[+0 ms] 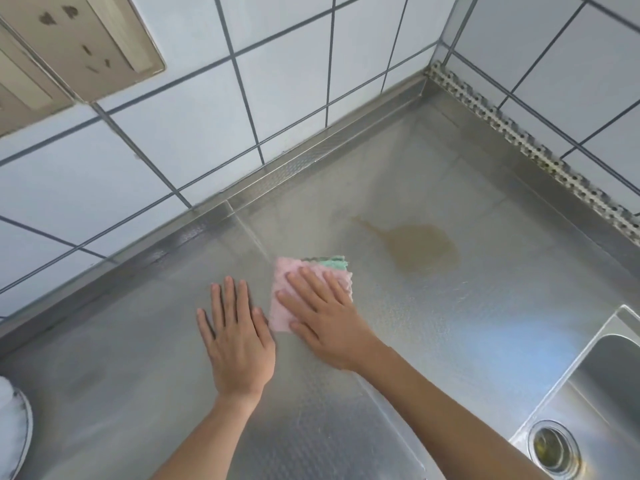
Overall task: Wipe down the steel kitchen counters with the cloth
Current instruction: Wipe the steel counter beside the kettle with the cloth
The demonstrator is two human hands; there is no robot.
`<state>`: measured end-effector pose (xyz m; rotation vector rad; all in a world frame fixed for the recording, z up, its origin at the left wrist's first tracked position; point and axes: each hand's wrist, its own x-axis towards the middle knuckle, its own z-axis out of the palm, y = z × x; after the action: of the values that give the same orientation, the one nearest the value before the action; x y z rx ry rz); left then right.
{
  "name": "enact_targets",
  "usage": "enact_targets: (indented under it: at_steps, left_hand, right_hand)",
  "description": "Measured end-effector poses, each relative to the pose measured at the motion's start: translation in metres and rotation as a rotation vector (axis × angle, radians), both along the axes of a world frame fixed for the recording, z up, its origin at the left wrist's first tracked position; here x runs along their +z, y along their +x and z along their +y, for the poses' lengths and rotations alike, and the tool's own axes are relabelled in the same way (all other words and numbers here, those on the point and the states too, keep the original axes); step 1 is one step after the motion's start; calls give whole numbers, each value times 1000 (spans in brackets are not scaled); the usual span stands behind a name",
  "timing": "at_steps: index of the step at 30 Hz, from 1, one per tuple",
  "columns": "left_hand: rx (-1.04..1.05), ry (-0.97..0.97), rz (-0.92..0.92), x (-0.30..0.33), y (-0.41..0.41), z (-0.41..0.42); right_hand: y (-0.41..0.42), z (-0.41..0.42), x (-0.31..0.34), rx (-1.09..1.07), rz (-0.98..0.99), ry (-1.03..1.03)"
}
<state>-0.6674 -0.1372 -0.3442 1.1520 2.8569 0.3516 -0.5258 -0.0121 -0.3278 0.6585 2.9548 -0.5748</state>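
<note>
Steel desk (450,323) under wipe, corner against tiled wall (284,84). Right hand (322,313) flat on pink-and-green cloth (294,271), fingers straight and spread, pressing down rather than pinching; nothing curled into that grip. Cloth folded small, lying just left of a brown spill (422,247) with a thin tail running up-left, cloth edge near but apart from the puddle. Left hand (237,341) spread flat on bare steel just beside the cloth, holding nothing, apparently bracing. Sink (602,375) with drain (550,448) at lower right; edge of a white round object (14,420) at far left, too cropped to identify; socket plates (69,43) on the wall above. Likely risks from here: with only flat pressure and no real hold, cloth could slide out from under the palm or bunch up on the dimpled steel. Pushing straight through the puddle might smear brown liquid wider instead of lifting it, a small folded pad probably saturating fast. Sweeping rightward could drive liquid toward the perforated strip (540,143) along the right wall, harder to clean out. Left palm on possibly wet steel could slip.
</note>
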Motion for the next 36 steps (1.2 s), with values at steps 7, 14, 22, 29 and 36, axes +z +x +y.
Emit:
enact_targets:
  at_steps: [7,14,22,29,36]
  left_hand:
    - [8,15,-5,0,2,1]
    - [14,17,36,-9,-1,1]
    - [-1,20,11,-7,-1,0]
    - [4,25,-22,-1,0,1]
    - [2,22,-67,8,3,0]
  right_hand:
    - [22,68,3,-175,-97,24]
    - [-107,99,8,-384,-80,-33]
    - [8,9,4,10,-33,-9]
    - [3,72,12,-315,-148,13]
    - [-4,4,7,-305,-42,3]
